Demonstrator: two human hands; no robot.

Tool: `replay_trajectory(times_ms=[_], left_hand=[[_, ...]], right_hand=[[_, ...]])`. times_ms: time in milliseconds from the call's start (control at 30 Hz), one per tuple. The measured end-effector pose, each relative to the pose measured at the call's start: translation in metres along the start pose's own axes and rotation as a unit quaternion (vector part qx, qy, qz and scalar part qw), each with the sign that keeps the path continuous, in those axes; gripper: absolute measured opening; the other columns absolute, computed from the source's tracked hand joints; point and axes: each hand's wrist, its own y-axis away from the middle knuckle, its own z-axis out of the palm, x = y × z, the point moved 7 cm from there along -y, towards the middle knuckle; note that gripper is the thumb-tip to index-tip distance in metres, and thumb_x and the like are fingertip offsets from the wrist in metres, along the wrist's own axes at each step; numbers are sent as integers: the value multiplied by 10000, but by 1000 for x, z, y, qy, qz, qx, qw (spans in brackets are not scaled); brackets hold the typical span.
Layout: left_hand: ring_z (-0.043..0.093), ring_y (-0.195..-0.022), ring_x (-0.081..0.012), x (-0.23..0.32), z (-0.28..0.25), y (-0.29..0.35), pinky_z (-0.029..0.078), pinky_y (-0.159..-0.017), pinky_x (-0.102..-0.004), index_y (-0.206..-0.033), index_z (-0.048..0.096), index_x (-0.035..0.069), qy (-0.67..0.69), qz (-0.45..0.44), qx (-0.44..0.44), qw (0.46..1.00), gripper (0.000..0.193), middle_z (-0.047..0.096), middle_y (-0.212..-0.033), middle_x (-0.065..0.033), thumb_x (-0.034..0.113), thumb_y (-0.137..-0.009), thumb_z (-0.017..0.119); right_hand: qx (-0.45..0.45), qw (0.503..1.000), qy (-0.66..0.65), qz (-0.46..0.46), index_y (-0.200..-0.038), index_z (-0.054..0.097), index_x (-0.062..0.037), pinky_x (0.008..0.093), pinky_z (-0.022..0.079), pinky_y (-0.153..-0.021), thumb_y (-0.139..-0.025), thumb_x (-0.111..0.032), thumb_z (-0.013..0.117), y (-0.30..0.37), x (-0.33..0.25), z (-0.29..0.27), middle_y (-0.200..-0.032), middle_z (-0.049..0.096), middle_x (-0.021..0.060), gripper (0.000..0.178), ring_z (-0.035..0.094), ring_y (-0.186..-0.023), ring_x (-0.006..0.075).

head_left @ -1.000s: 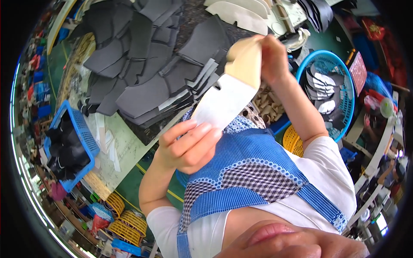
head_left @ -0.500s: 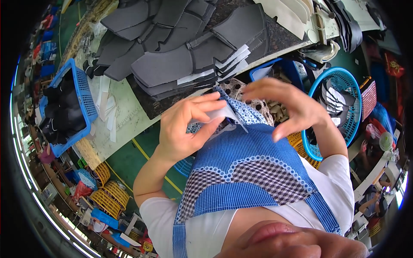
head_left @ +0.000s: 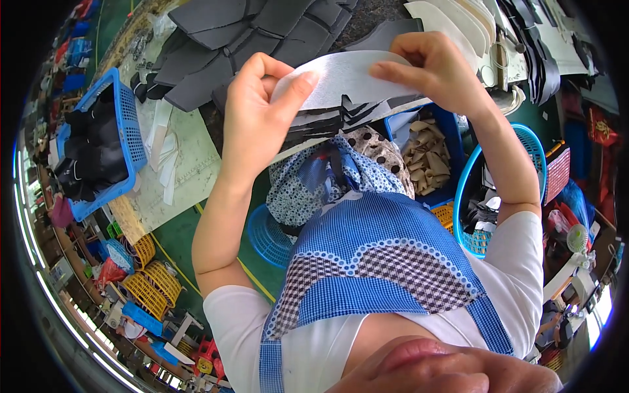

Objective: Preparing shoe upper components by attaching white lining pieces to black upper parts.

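A curved white sheet piece (head_left: 347, 77), pale and slightly shiny, is stretched between my two hands above the table. My left hand (head_left: 259, 108) pinches its left end, thumb on top. At the other end, my right hand (head_left: 434, 73) grips it between thumb and bent fingers. Right beneath the sheet lies a stack of dark grey cut pieces with white strips (head_left: 318, 124), partly hidden by it. More dark grey flat pieces (head_left: 282, 18) overlap one another behind and to the left.
A blue basket of black pieces (head_left: 135, 124) stands on the left of the table. On the right are a blue bin of beige scraps (head_left: 424, 154) and a round light-blue basket (head_left: 461, 226). Cream curved pieces (head_left: 452, 19) lie at the back right.
Both hands have moved up and forward from near the apron to over the grey stack. My right hand, open and apart before, has taken hold of the white piece, now spread flat.
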Motion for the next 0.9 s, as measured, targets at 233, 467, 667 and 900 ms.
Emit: replay_trajectory(times_ms=[233, 467, 667, 900], left_hand=[[653, -641, -163, -19, -9, -10, 493, -581, -289, -843, 573, -3, -264, 35, 51, 962, 294, 666, -698, -98, 221, -843, 763], [636, -605, -152, -37, -18, -14, 488, -572, -282, -849, 598, 4, -246, 7, 51, 968, 282, 661, -675, -93, 230, -838, 766], [667, -557, -263, -12, -9, -10, 508, -516, -360, -848, 583, 59, -587, 83, 48, 804, 423, 658, -627, -86, 441, -802, 760], [637, -984, -245, 15, 4, 30, 526, -743, -337, -924, 551, 102, -579, 294, 101, 754, 466, 632, -1100, -60, 399, -688, 821]], right_hand=[[-8, 994, 112, 17, -714, 638, 3, 314, 397, -499, -865, -471, 706, -28, 28, 14, -572, 505, 72, 502, 487, -521, 166], [-3, 982, 191, 6, -839, 696, -21, 348, 503, -571, -849, -508, 695, -33, 27, 21, -673, 639, 132, 487, 646, -609, 254], [10, 972, 233, -3, -884, 681, -28, 396, 536, -623, -851, -481, 687, -31, 18, 31, -721, 667, 157, 454, 677, -673, 318], [30, 975, 216, -45, -840, 643, -34, 427, 533, -596, -835, -433, 700, -19, 7, 49, -665, 649, 146, 403, 673, -655, 340]])
